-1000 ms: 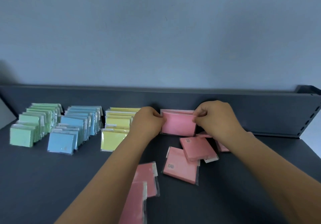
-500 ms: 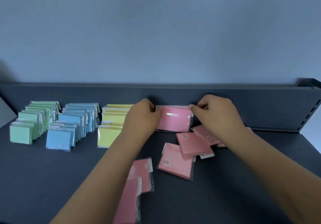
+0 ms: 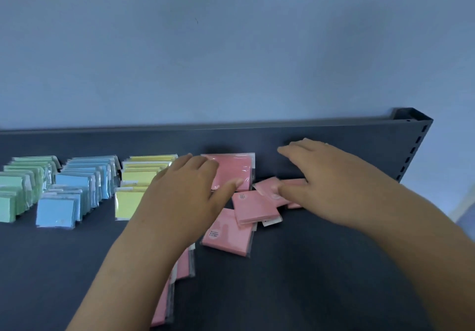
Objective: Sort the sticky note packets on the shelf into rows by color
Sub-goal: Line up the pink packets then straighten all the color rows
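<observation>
One pink packet point(image 3: 235, 170) stands upright against the shelf's back wall. My left hand point(image 3: 187, 197) hovers just left of and in front of it, fingers relaxed and holding nothing. My right hand point(image 3: 331, 184) is spread open over loose pink packets point(image 3: 267, 188) lying flat at the right. Two more loose pink packets point(image 3: 254, 206) point(image 3: 227, 234) lie in front. Under my left forearm lie further pink packets point(image 3: 183, 264). Rows of green packets point(image 3: 23, 181), blue packets point(image 3: 79, 184) and yellow packets point(image 3: 140, 176) stand at the left.
The dark shelf point(image 3: 308, 279) has a low back wall point(image 3: 334, 135) and a perforated upright post point(image 3: 413, 148) at the right end. A blue wall rises behind.
Both hands have let go of the upright pink packet, which now stands alone against the back wall. My right hand moved right over the loose pink packets; my left hand drew back slightly.
</observation>
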Action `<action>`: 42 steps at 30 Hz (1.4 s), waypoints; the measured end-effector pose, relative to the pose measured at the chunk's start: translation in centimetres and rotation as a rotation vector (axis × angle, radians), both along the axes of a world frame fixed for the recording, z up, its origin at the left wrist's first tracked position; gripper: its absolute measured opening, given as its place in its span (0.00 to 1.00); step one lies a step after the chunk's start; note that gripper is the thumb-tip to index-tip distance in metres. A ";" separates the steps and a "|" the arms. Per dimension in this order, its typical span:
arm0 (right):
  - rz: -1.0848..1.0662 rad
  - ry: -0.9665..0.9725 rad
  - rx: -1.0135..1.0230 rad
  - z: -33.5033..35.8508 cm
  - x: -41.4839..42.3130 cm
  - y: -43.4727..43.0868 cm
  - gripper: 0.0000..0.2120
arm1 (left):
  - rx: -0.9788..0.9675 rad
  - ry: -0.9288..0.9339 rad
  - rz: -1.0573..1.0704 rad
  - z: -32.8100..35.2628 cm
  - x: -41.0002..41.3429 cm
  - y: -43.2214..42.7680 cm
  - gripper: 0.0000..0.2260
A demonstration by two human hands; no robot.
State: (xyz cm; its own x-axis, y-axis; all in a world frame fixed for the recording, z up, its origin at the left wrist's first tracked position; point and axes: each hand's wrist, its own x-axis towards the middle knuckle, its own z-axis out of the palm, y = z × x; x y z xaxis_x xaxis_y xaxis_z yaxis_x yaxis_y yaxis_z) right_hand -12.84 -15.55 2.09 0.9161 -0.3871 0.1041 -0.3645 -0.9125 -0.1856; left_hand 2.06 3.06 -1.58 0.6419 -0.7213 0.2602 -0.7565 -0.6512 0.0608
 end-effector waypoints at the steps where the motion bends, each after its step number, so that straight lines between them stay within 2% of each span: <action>1: 0.002 -0.031 0.011 0.0 -0.6 -0.2 0.30 | 0.007 -0.006 0.001 -0.1 -0.5 -0.1 0.36; 5: -0.073 -0.146 0.086 0.3 -3.4 -1.5 0.34 | -0.041 0.016 0.007 -0.3 -2.2 0.0 0.34; 10: -0.169 -0.242 0.084 -0.2 -6.0 -2.4 0.35 | -0.080 0.028 0.020 -1.5 -4.1 0.2 0.32; 14: -0.149 -0.208 0.052 -1.4 -7.0 -2.3 0.35 | -0.058 0.042 0.064 -2.2 -5.3 0.2 0.34; 20: -0.201 -0.224 0.060 -2.3 -8.1 -1.4 0.37 | -0.069 0.048 0.011 -3.4 -6.0 1.1 0.37; 23: -0.238 -0.226 0.102 -2.2 -8.6 -1.0 0.37 | -0.132 0.075 0.015 -3.5 -5.7 2.2 0.37; 27: -0.349 -0.329 0.214 -1.7 -9.1 0.3 0.36 | -0.246 0.147 0.039 -2.9 -4.0 3.6 0.37; 35: -0.443 -0.362 0.211 -2.3 -7.0 4.4 0.36 | -0.201 0.146 -0.027 -2.5 -1.3 6.9 0.38; 42: -0.413 -0.300 0.161 -4.6 -4.3 7.9 0.36 | -0.207 0.142 -0.063 -2.4 0.1 8.6 0.38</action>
